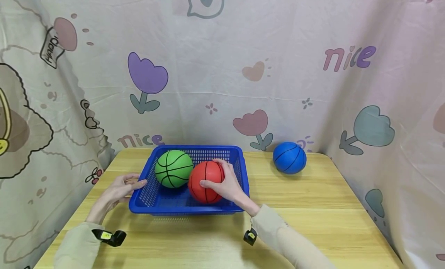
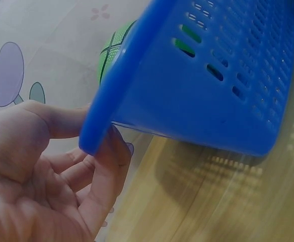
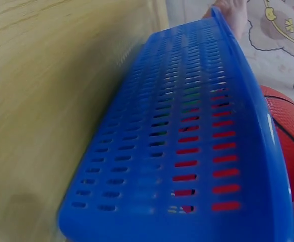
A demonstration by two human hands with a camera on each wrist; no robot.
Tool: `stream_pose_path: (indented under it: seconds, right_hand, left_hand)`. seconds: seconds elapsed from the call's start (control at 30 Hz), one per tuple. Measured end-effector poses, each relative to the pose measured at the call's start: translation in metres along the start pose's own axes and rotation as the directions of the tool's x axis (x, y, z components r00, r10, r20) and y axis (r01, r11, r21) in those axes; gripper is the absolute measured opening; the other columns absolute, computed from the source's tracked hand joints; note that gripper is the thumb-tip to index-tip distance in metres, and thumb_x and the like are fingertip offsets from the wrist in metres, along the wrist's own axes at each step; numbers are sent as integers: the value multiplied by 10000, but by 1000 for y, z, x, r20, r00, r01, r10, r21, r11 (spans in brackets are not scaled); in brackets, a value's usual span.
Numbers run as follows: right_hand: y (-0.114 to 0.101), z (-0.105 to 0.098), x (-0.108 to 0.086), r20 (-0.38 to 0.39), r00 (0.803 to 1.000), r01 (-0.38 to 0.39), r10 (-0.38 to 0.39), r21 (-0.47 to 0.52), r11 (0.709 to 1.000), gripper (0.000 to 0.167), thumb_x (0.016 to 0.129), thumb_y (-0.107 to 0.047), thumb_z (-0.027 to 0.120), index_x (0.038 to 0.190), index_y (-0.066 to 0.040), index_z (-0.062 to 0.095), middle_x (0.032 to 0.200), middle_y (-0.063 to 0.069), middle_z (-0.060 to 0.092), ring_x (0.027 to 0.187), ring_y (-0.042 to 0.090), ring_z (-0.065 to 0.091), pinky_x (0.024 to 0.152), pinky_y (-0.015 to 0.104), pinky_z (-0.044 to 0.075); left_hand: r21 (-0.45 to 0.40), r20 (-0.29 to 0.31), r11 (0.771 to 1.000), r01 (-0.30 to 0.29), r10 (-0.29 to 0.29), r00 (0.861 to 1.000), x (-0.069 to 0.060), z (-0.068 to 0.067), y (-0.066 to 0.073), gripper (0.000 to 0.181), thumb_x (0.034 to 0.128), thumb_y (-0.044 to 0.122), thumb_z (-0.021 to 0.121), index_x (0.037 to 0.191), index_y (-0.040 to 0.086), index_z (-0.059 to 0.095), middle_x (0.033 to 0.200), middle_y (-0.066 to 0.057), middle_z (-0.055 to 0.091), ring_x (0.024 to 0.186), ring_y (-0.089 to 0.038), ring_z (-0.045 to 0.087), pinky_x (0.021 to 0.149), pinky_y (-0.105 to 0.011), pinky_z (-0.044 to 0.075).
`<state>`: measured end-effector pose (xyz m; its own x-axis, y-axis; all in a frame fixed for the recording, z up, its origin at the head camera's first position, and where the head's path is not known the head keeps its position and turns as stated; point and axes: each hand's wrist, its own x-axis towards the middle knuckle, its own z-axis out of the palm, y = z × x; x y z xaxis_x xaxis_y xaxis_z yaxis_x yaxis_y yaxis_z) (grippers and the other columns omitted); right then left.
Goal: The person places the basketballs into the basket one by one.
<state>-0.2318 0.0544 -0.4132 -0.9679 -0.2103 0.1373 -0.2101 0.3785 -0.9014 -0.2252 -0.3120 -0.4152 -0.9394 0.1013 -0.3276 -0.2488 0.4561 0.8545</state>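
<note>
A blue plastic basket [image 1: 189, 211] with slotted walls stands on the wooden table, holding a green basketball [image 1: 173, 169] and a red basketball [image 1: 199, 188]. At the basket's left side, my left hand [image 1: 119, 191] pinches the rim between thumb and fingers; the left wrist view shows the thumb above the rim [image 2: 104, 111] and fingers beneath it. My right hand [image 1: 227, 185] grips the red basketball from its right, thumb in front and fingers over the far side. In the right wrist view the basket's wall hides most of that ball.
Toward the back right of the table [image 1: 313, 207], a blue basketball [image 1: 289, 157] lies outside the basket. Behind the table hangs a patterned cloth [image 1: 208, 95], which also runs along both sides.
</note>
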Motion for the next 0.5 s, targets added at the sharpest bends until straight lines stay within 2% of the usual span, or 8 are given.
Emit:
stream_pose_path:
  seconds: [0.17,0.5]
  right_hand:
    - [2,7,3,12,1000,-24,24,-10,1000,746,785,-419,821,1410,-256,448,1396,146,459,1193,380,573,857,527,600]
    - [8,16,7,27,999,-27,28,-19,999,781,771,-393,838,1420,-187,456,1369,175,474,1197,377,565,876,548,587]
  left_hand:
    - [-12,4,1000,-1,1,1000,-1,1,0,825,1021,405,572,1543,-101,182,1565,-399,250,1005,-146,676,883,-419,615]
    - [-53,15,998,-22,23,1000,-1,2,-1,811,1028,369,573,1540,-113,168,1531,-401,312,947,-147,715,835,-402,628]
